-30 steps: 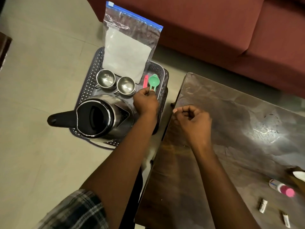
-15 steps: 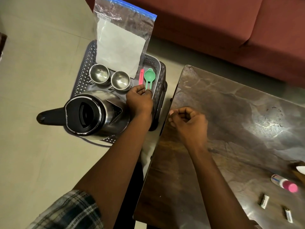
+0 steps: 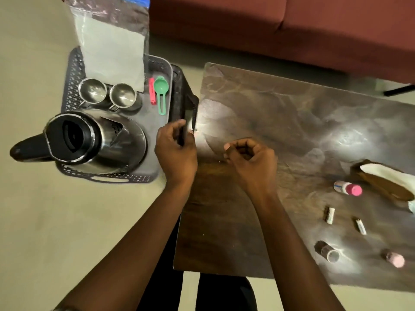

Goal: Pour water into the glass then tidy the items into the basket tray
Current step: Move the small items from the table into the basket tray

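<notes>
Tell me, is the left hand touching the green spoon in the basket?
Apart. The head view shows the left hand nearer the table edge, with bare basket floor between it and the green spoon.

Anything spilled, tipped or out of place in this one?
No spill shows. The kettle overhangs the tray's near-left rim, handle out past it. The zip bag leans over the far rim. Spoons and both cups lie neatly inside.

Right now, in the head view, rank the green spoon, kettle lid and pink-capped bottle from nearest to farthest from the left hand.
1. green spoon, just beyond the left hand, in the tray
2. kettle lid, to its left
3. pink-capped bottle, far right on the table
</notes>
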Tool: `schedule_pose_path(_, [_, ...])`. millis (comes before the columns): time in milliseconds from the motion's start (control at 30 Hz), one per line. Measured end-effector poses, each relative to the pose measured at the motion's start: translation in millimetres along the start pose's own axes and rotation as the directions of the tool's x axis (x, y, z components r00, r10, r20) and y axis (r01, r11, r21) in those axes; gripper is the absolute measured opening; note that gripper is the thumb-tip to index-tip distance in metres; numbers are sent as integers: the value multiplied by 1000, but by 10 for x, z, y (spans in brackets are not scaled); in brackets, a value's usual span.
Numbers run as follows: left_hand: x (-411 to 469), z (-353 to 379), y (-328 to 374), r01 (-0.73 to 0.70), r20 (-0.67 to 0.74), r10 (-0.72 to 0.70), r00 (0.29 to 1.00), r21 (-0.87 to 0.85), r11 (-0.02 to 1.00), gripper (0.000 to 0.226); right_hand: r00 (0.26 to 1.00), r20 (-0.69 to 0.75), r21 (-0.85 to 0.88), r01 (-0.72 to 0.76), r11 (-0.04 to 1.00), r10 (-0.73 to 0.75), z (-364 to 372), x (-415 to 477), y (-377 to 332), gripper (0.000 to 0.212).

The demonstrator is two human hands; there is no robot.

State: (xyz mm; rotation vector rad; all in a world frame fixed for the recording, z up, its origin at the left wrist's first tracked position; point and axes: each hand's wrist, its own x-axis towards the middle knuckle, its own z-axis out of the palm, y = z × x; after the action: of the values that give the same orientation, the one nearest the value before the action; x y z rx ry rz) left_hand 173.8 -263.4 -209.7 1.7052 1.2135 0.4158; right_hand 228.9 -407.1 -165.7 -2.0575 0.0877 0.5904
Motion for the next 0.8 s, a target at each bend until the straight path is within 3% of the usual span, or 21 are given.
schedule_pose_path(67, [-323, 31, 67, -95, 69, 92, 993, 43, 995, 26, 999, -41, -2, -14, 1000, 14, -228, -151, 141, 7])
schedule_pose_path(200, [-938, 127, 67, -149, 274, 138, 952, 19, 989, 22, 993, -113, -15, -45, 999, 43, -739, -475, 509, 3])
schedule_pose_path(467, [-2133, 594, -217, -147, 577, 77, 813, 77, 986, 22, 944, -305, -59, -150, 987, 125, -1882, -1150, 1444, 15])
schedule_pose_path(567, [-2477, 743, -300, -239, 682, 111, 723, 96, 966, 26, 927, -326, -108, -230, 967, 184, -2287, -1327, 1781, 10])
schedule_pose_path(667, [-2680, 848, -398, -366, 796, 85, 599, 178, 914, 38, 917, -333, -181, -290, 940, 219, -2529, -1457, 2072, 26])
schedule_pose_path(800, [-2889, 978, -417, -586, 889, 58, 454, 249, 771, 53, 949, -258, -357, -266, 896, 179, -2635, -1568, 2426, 44])
